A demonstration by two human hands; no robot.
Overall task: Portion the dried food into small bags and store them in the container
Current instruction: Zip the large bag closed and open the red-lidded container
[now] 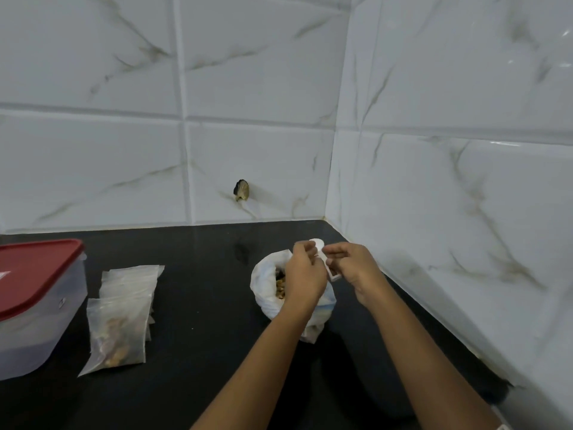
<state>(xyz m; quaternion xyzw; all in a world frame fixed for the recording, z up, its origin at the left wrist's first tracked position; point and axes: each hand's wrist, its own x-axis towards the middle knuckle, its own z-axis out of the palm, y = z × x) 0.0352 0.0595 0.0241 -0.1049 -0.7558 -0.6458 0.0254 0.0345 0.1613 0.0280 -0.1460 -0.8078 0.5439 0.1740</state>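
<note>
Over the sack [263, 283], left hand [305, 274] and right hand [353, 268] pinch a small bag [327, 265], largely hidden; the tub [34, 305] is cropped.

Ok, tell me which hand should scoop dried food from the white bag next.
Left hand, probably: it sits directly over the white bag, beside the dried food. The right hand is off to the bag's side, pinching the small bag with it.

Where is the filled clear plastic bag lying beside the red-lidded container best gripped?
Probably by the empty upper strip of the filled clear plastic bag, pinched from above: it lies flat on the black counter, with its contents bunched toward the near end.
</note>
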